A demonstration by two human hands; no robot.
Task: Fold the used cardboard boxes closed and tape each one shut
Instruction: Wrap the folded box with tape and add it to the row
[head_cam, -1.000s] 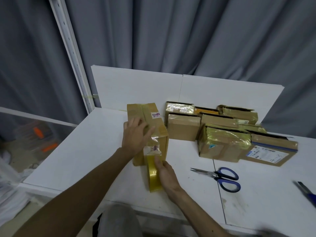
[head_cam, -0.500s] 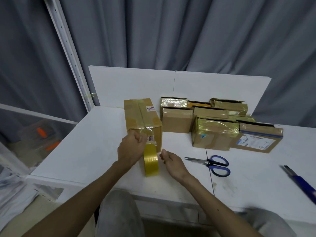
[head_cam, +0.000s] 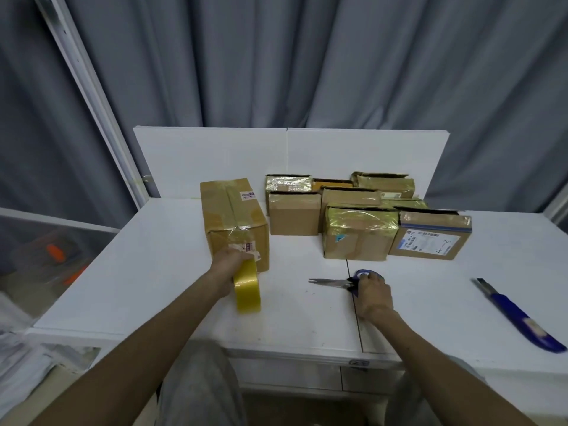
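Left hand [head_cam: 226, 266] grips a yellow tape roll [head_cam: 247, 292], on edge against the near end of the box [head_cam: 231, 216]; right hand [head_cam: 373, 298] curls round scissors [head_cam: 333, 281], blades pointing left. The box's long axis runs away across the white worktop [head_cam: 147, 272]. Grey curtain [head_cam: 307, 72] behind.

The white tabletop [head_cam: 147, 272] carries a tall cardboard box [head_cam: 233, 216] just beyond the left hand [head_cam: 229, 263], with a yellow tape roll [head_cam: 247, 289] standing on edge at that hand. Scissors [head_cam: 330, 281] lie under the right hand [head_cam: 373, 298], clustered boxes [head_cam: 359, 238] sit beyond it, and a blue knife [head_cam: 519, 318] lies well to its right.
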